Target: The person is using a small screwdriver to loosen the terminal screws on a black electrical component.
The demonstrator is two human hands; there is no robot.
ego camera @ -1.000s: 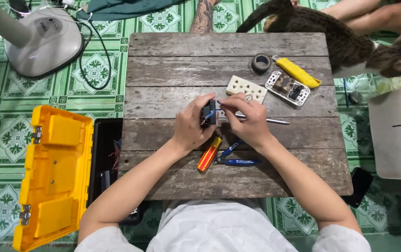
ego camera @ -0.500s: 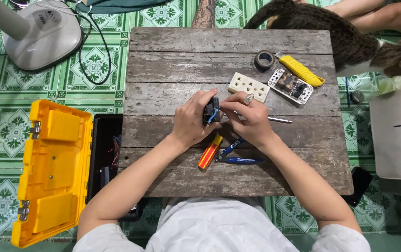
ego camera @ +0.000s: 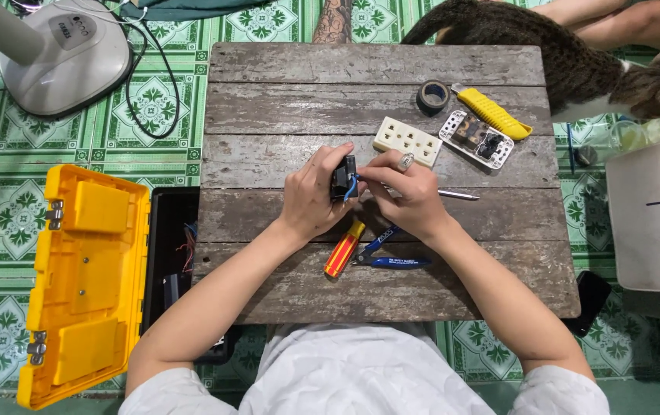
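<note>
Pinching a small black plastic switch block [ego camera: 342, 178] above the weathered wooden counter [ego camera: 376, 84], the left hand [ego camera: 311, 196] grip is closed; a blue wire [ego camera: 351, 187] is pinched by right hand [ego camera: 407, 196] fingertips, just right of the block, approx. touching it.

place: home floor | cues: green patterned tiles [ego camera: 153, 100], cat [ego camera: 568, 61], fan base [ego camera: 69, 54], low wooden table [ego camera: 376, 65]
</note>
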